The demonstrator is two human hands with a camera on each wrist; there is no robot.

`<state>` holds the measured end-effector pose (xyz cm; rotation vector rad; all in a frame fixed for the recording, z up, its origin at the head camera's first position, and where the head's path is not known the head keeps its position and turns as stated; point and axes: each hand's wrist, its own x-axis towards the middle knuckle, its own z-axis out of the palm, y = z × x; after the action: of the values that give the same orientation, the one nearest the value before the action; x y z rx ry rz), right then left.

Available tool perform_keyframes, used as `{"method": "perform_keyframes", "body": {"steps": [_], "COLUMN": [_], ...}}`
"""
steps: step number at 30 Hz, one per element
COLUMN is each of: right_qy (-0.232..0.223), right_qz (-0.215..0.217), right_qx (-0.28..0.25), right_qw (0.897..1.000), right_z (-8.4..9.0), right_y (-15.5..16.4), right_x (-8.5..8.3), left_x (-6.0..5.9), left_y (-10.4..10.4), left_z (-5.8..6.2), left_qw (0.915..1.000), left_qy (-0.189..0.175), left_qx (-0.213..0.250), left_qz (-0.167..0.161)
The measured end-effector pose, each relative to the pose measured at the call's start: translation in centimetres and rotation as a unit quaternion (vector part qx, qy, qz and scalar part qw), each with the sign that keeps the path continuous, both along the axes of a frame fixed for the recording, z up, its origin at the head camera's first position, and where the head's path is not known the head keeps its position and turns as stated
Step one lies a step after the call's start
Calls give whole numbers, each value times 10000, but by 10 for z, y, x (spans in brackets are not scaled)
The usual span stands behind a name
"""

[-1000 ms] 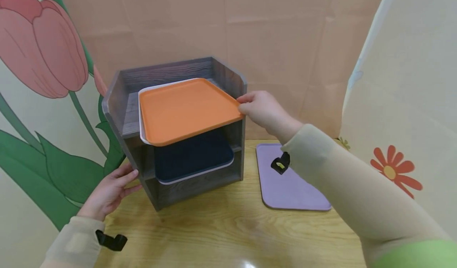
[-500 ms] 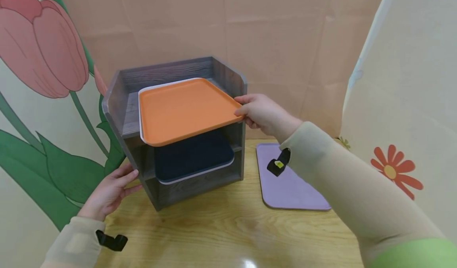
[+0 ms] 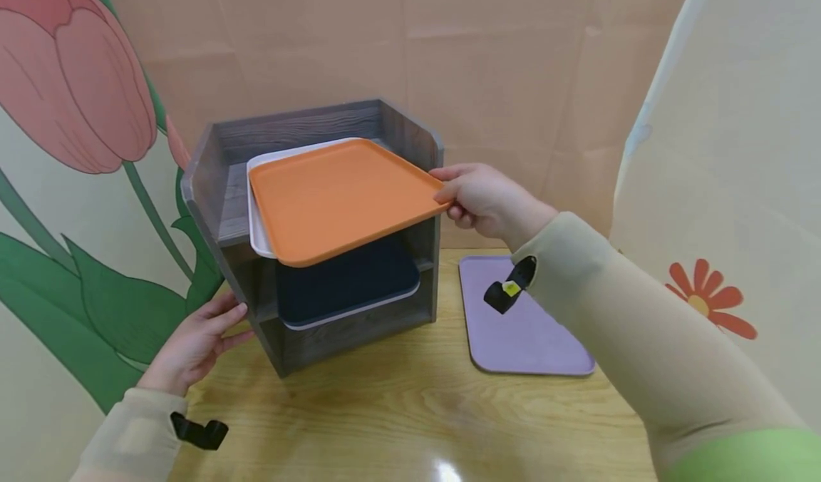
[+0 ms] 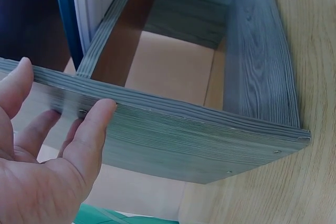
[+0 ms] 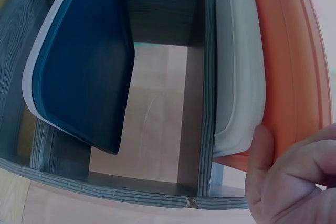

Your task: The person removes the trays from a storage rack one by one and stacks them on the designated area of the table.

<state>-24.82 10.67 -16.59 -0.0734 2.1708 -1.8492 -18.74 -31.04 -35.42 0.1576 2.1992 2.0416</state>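
Note:
My right hand (image 3: 490, 200) pinches the right front corner of an orange tray (image 3: 349, 200), thumb on top and fingers underneath. This tray lies skewed over a white tray (image 3: 258, 229) on the top of a grey wooden shelf unit (image 3: 298, 120), and its front sticks out past the edge. My left hand (image 3: 200, 343) rests with extended fingers against the unit's left side panel (image 4: 157, 135). On the middle shelf sits a dark blue tray (image 3: 349, 282), stacked on another white tray (image 5: 31, 85) whose rim shows beneath it.
A lilac tray (image 3: 522, 332) lies flat on the wooden table (image 3: 385, 411), right of the shelf unit and partly under my right forearm. Paper with a large tulip (image 3: 77, 75) covers the left wall. A pinkish-brown sheet (image 3: 507, 61) hangs behind.
The orange tray has slid right and slightly forward with my right hand, baring more of the white tray's left side. My left hand stays at the side panel.

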Motion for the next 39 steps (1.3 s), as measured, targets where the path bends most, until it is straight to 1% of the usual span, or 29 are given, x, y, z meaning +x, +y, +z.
{"method": "perform_keyframes", "body": {"steps": [5,9,12,16,19,23,25,28,34,39], "right_qy": [-16,-4,43,190,332,442,514,717,1263,1366], "right_qz": [-138,-327,-384,-382,-374,-431,-488,-549,-593,-749], "right_qx": [-176,-360,-501,-583,-544,-512,-598,-861,-1422,-1808], "right_qw": [9997,9988,9980,9974,9973,9968,9957,9922,9800,9711], "right_z": [-1,-2,-2,-1,0,1,1,0,-2,1], "right_y": [1,1,2,2,2,2,2,4,13,24], "right_x": [1,3,5,12,18,27,31,35,42,45], "left_x": [1,2,2,3,3,4,4,4,5,5], "left_y": [0,0,0,0,1,2,2,3,4,4], "left_z": [0,1,2,2,2,2,2,2,4,4], "left_qw": [10000,10000,10000,10000,9999,9999,9999,9999,9999,9999], "left_qy": [-52,-67,-56,-68,-78,-23,-4,0,-14,-33], "left_qx": [-38,2,48,56,70,83,97,111,94,98], "left_qz": [9,6,-10,-19,-20,-72,-72,-47,-43,-63]}}
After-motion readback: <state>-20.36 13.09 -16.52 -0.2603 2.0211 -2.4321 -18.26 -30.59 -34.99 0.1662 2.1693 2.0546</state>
